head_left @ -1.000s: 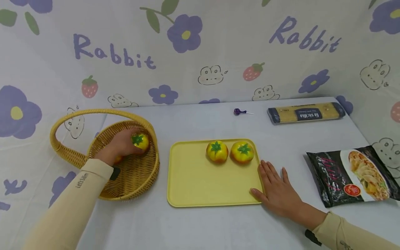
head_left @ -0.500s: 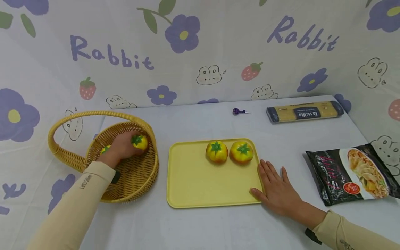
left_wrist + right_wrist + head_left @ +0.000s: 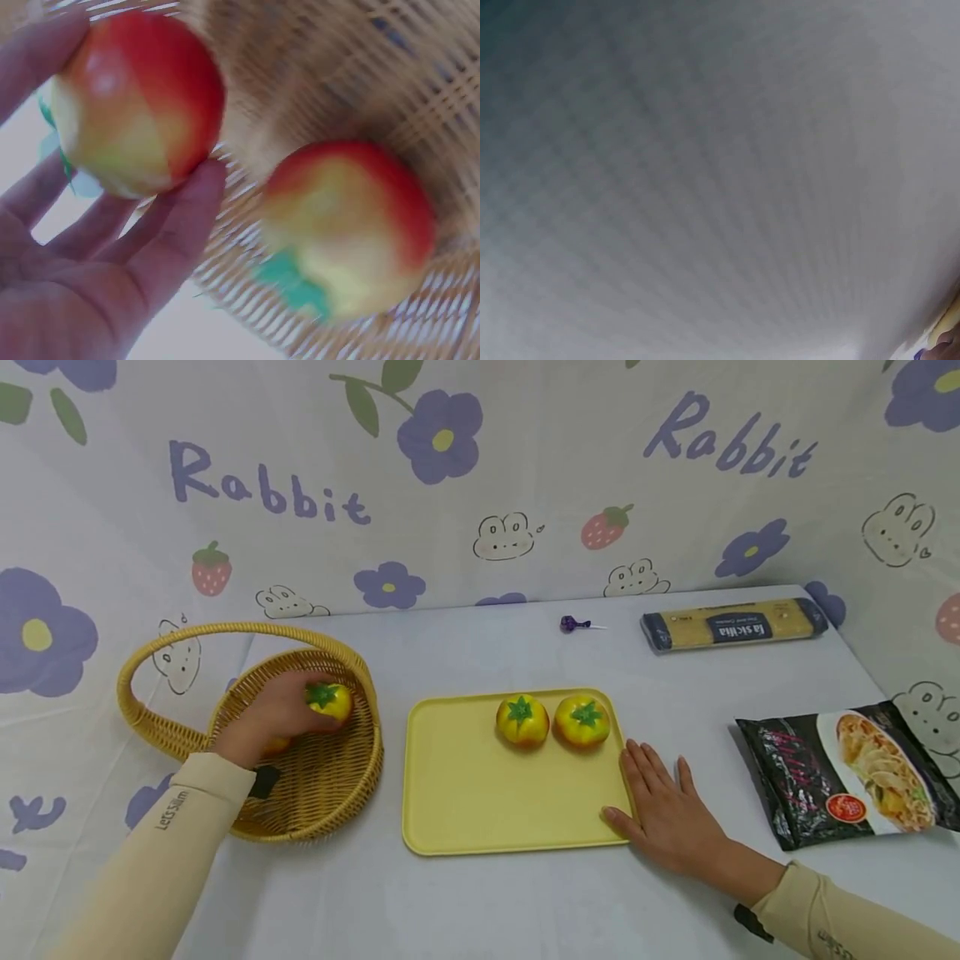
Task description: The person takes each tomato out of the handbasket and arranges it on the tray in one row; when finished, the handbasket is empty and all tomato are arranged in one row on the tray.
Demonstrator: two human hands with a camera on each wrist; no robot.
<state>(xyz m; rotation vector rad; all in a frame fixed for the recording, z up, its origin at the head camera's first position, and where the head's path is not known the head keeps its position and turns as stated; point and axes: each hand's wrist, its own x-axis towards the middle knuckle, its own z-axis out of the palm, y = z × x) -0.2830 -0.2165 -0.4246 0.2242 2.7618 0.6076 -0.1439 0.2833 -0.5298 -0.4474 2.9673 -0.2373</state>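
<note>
- Four tomato-like fruits show in all: two on the tray and two at the basket. By that count, the work looks about half done, with the basket pair left to deal with.
- The left hand [image 3: 279,708] reaches into the wicker basket [image 3: 330,789], its fingers and thumb curved round the held fruit [image 3: 146,105]; the grip looks secure.
- That fruit is within the basket's mouth; whether it touches the wicker, I can't tell.
- The loose fruit [image 3: 352,229] lies in the basket just beside the held one — apart from the fingers and mostly hidden under the left hand in the head view.
- On the yellow tray [image 3: 495,802], the left tray fruit [image 3: 522,722] and right tray fruit [image 3: 582,722] sit side by side near the far right corner.
- The right hand [image 3: 667,814] holds nothing — it lies flat, fingers straight, against the tray's right edge, near the tray pair.
</note>
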